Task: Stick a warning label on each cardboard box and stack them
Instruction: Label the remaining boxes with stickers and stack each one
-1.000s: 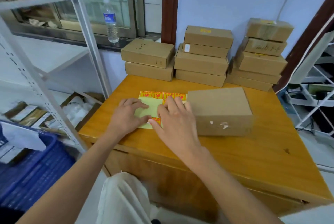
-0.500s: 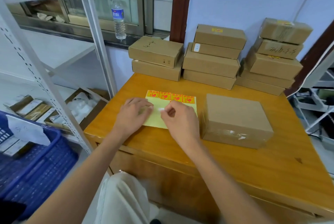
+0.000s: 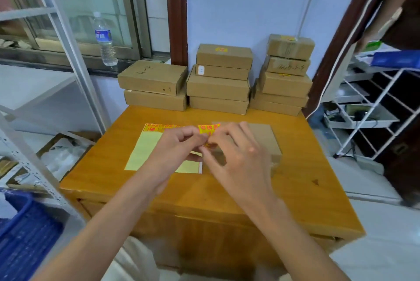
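A yellow backing sheet [image 3: 143, 151] with a row of red-and-yellow warning labels along its far edge lies on the wooden table [image 3: 227, 194]. My left hand [image 3: 172, 151] and my right hand [image 3: 241, 162] are raised above the sheet, fingertips together, pinching one peeled warning label [image 3: 208, 129] between them. A plain cardboard box [image 3: 263, 137] sits just right of the sheet, partly hidden behind my right hand. No label shows on the part of its top that I can see.
Three stacks of cardboard boxes stand along the table's back edge: left [image 3: 154, 85], middle [image 3: 220, 81], right [image 3: 284, 76]. A water bottle [image 3: 104, 40] is on the windowsill. A metal shelf frame [image 3: 68, 53] and blue basket [image 3: 25, 235] are left, a white rack [image 3: 375, 110] right.
Both hands have lifted off the sheet and come together above it, holding a label that was peeled from the sheet's near part. The view has shifted; the box stays beside the sheet.
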Demonstrator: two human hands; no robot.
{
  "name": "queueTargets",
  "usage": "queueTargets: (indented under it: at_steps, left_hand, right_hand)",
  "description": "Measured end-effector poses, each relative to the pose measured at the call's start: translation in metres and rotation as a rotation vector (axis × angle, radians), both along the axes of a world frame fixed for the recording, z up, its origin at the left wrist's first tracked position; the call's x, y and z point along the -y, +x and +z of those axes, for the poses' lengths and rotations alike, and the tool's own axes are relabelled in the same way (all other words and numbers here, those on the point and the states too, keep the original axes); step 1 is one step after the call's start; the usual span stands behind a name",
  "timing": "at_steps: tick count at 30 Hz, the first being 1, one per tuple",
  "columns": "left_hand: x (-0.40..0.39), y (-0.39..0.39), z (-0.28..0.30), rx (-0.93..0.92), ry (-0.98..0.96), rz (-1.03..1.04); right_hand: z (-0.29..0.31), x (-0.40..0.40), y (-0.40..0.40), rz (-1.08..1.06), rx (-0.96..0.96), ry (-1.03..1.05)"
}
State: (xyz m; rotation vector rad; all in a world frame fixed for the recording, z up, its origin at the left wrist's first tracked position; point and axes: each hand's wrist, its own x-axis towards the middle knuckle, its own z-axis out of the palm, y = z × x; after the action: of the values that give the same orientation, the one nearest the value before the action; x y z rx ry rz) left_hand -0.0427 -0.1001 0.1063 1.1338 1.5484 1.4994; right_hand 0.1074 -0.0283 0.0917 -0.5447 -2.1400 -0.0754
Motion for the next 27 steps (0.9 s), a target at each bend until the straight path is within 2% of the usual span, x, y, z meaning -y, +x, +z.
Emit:
queueTargets:
  at_steps: [4,7,11,14,18,22,27]
  left_hand:
    - [-0.019,0.009,0.005,-0.139,-0.11,-0.109]
    - [-0.033,0.016,0.015,-0.225,-0.129,-0.151]
    - [-0.049,0.021,0.026,-0.289,-0.16,-0.191]
    - [-0.061,0.022,0.031,-0.328,-0.185,-0.195]
    - [-0.073,0.02,0.029,-0.412,-0.212,-0.207]
    - [-0.089,0.014,0.019,-0.59,-0.269,-0.177]
    - [-0.104,0.007,0.005,-0.856,-0.253,-0.017]
  right_hand:
    - [0.01,-0.02,0.035,-0.003,-0.172,-0.484]
    - [0.015,-0.052,0.05,0.017,-0.167,-0.69]
    - [0.023,-0.081,0.064,0.091,-0.069,-0.757]
    - [0.029,-0.092,0.067,0.09,-0.021,-0.726]
    - [0.028,-0.105,0.064,0.099,0.017,-0.791]
    - [0.019,-0.115,0.055,0.066,0.039,-0.839]
    - [0.003,-0.126,0.039,-0.052,0.073,-0.834]
